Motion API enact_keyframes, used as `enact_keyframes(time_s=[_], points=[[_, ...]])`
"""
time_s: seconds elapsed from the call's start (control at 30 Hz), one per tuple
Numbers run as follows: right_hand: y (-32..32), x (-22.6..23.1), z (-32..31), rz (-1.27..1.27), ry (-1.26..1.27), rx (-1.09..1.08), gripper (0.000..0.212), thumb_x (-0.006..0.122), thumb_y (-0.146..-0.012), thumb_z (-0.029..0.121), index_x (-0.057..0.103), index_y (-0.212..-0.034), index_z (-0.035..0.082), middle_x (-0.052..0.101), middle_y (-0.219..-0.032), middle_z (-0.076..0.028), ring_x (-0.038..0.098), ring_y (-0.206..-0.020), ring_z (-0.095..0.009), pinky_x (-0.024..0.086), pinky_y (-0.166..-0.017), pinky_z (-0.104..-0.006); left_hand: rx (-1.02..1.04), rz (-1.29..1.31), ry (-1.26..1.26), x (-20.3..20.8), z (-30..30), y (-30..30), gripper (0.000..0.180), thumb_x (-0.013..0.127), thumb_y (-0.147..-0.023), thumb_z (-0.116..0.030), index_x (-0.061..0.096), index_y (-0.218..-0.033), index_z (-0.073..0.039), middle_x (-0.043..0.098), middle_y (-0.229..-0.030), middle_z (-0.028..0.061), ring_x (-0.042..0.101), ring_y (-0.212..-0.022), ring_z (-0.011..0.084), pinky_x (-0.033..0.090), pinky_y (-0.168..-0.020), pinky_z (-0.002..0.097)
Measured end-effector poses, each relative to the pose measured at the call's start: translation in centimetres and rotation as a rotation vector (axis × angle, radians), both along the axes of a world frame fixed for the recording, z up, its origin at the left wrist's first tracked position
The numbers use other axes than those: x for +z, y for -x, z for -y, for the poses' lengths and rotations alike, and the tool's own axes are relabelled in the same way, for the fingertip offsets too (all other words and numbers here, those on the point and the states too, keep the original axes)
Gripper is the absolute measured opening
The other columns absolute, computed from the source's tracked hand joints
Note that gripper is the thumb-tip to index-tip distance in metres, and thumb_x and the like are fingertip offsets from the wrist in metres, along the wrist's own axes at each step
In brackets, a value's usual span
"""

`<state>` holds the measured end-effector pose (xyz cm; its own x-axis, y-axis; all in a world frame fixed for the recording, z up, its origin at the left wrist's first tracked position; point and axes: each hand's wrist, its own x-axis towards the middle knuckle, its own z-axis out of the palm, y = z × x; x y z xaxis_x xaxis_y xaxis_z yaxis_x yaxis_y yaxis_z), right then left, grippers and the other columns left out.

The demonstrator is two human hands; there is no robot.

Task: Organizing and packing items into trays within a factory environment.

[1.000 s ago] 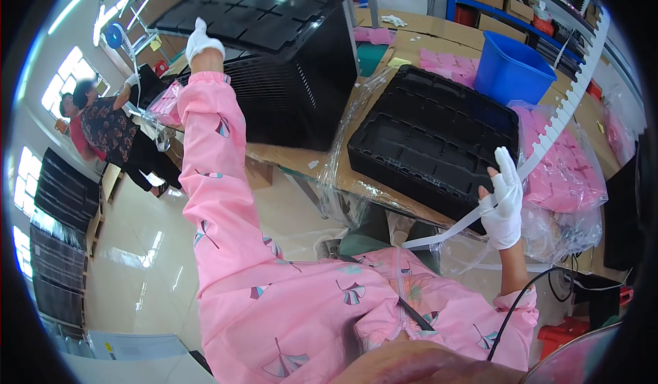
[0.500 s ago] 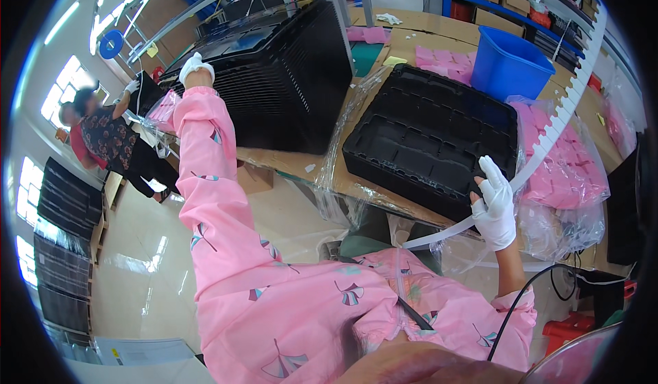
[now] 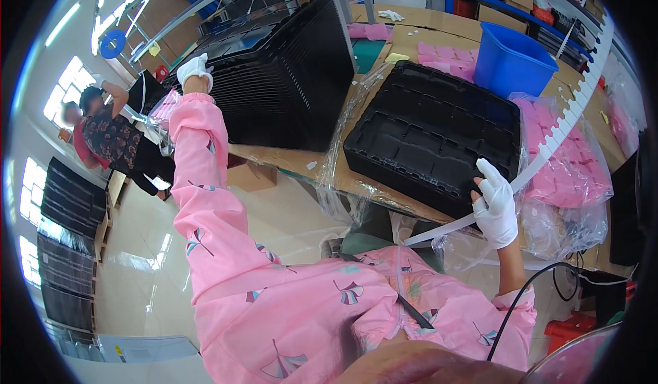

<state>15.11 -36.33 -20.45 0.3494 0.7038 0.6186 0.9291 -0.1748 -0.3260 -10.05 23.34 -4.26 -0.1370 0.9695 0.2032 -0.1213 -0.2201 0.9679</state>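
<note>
At the left, a tall stack of thin black trays (image 3: 295,76) stands on the table. My left hand (image 3: 195,71), white-gloved, reaches to its near left upper corner with the fingers bent over the edge. Right of the stack, a shallow black tray (image 3: 432,127) lies with a ribbed, moulded surface facing up. At its near right corner is my right hand (image 3: 495,209), gloved with some bare fingertips, its fingers apart. A white toothed strip (image 3: 548,151) runs diagonally past this hand, which covers part of it; I cannot tell whether they touch.
A blue bin (image 3: 514,60) stands behind the tray. Pink foam pieces in clear plastic (image 3: 569,154) lie at the right. Clear film covers part of the cardboard-topped table (image 3: 288,159). Two people (image 3: 113,134) stand far left. A black cable (image 3: 524,291) hangs by my right arm.
My left hand and sleeve have shifted slightly left along with the stack's near edge. My right hand keeps its place. One person at the far left has raised an arm toward the head.
</note>
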Motion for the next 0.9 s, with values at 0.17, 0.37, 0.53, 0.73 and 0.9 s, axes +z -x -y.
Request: enact_keyframes(time_s=[0.17,0.37,0.53,0.73,0.9], points=[[-0.1,0.2,-0.6,0.071,0.006,0.068,0.027,0.065,-0.064,-0.006,0.06,-0.09,-0.002,0.056,-0.119,-0.018,0.055,-0.105,-0.034,0.044,-0.088,-0.04,0.224,-1.073,-0.141,1.2,-1.1,0.8,0.047,0.063,-0.082,-0.031,0.054,-0.119,-0.005,0.056,-0.119,0.0166,0.059,-0.097,0.0333,0.05,-0.083,0.0393],[-0.2,0.4,-0.9,0.103,-0.005,0.078,0.027,0.066,-0.063,-0.005,0.06,-0.09,-0.001,0.057,-0.118,-0.018,0.056,-0.105,-0.034,0.045,-0.086,-0.04,0.327,-1.293,-0.529,3.1,10.0,-2.8,0.054,0.057,-0.079,-0.048,0.06,-0.119,-0.013,0.049,-0.132,0.0138,0.051,-0.117,0.0284,0.039,-0.098,0.0381],[0.0,0.5,-1.7,0.091,0.008,0.087,0.028,0.067,-0.063,-0.005,0.059,-0.089,0.0,0.058,-0.116,-0.017,0.057,-0.1,-0.034,0.046,-0.084,-0.0401,-0.25,-1.276,-0.817,3.6,15.4,-9.0,0.055,0.061,-0.078,-0.05,0.064,-0.11,-0.005,0.062,-0.112,0.0183,0.058,-0.105,0.0332,0.045,-0.092,0.0339],[0.3,0.4,-1.6,0.08,-0.027,0.121,0.027,0.067,-0.062,-0.004,0.058,-0.087,0.001,0.06,-0.112,-0.016,0.06,-0.091,-0.033,0.048,-0.078,-0.0397,-0.107,-1.843,-0.693,4.4,16.4,-13.0,0.036,0.063,-0.08,-0.036,0.068,-0.101,-0.007,0.065,-0.103,0.017,0.062,-0.097,0.0336,0.05,-0.083,0.0404],[-0.2,-0.5,-0.4,0.05,0.012,0.09,0.023,0.067,-0.063,-0.002,0.058,-0.084,0.002,0.061,-0.109,-0.016,0.061,-0.088,-0.033,0.048,-0.076,-0.0398,-0.017,-1.86,-0.698,4.7,16.4,-14.4,0.024,0.057,-0.082,-0.018,0.069,-0.1,-0.007,0.065,-0.104,0.0179,0.063,-0.097,0.0344,0.052,-0.079,0.0435]])
